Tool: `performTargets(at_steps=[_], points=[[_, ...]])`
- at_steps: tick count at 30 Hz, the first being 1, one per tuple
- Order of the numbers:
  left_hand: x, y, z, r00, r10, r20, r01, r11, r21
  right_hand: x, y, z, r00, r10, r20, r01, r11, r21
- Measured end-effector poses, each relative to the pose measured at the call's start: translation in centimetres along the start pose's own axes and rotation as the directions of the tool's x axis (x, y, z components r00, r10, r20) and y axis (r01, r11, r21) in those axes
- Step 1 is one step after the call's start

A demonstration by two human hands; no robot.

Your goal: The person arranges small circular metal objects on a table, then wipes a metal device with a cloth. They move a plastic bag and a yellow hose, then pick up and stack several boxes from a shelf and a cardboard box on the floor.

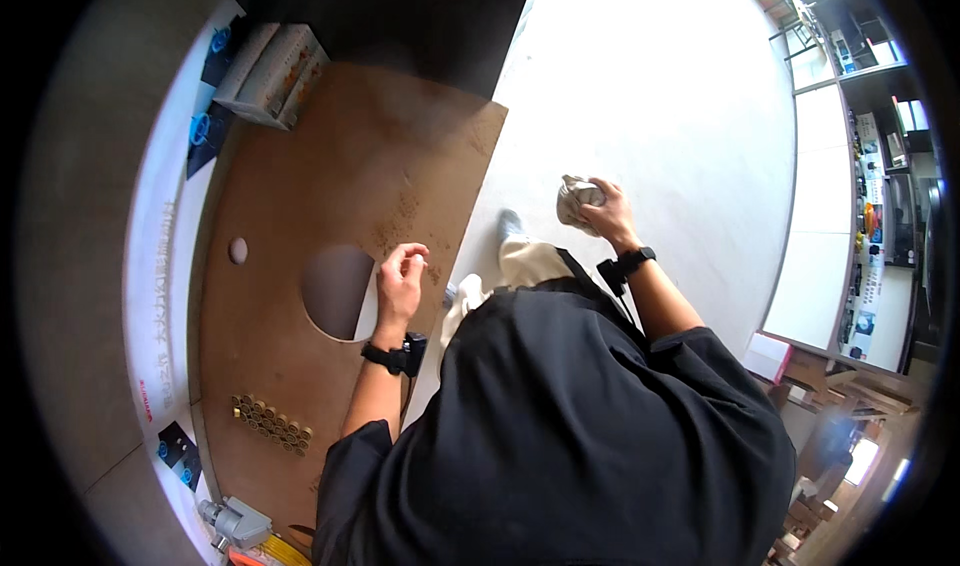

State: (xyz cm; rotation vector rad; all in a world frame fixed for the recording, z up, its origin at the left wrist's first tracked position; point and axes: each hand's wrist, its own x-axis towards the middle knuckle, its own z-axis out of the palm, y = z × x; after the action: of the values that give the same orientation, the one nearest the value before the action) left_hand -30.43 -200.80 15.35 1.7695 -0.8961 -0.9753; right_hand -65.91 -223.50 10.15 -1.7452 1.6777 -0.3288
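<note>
My right hand (611, 212) is closed around a crumpled, light grey-beige cloth (575, 204), held above the pale floor. Over the brown wooden board (345, 191), beside its large round cut-out, is my left hand (402, 281); its fingers are curled and nothing shows in them. Dark crumbs (397, 217) lie scattered on the board just beyond that hand. Several small brass-coloured round parts (274, 423) stand in close rows on the board's lower left part. A smaller round hole is cut in the board at left.
Worn cardboard boxes (279, 74) stand at the board's far left corner. A grey metal device (236, 522) and a yellow coiled thing (283, 549) are at the lower left. Shelves with goods (870, 228) line the right side. A white box (768, 356) sits near them.
</note>
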Motion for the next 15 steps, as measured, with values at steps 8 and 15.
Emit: performTargets(at_steps=[8,15], points=[[-0.2,7.1,4.6,0.988,0.139,0.067,-0.150,0.970,0.189,-1.5,-7.7,-1.2,0.974,-0.178,0.141,0.062,0.806,0.589],[4.3,9.8,8.0,0.895,0.193,0.402,-0.284,0.942,0.180,-5.6,-12.8,-5.1,0.812,-0.540,0.223,0.073,0.472,0.879]])
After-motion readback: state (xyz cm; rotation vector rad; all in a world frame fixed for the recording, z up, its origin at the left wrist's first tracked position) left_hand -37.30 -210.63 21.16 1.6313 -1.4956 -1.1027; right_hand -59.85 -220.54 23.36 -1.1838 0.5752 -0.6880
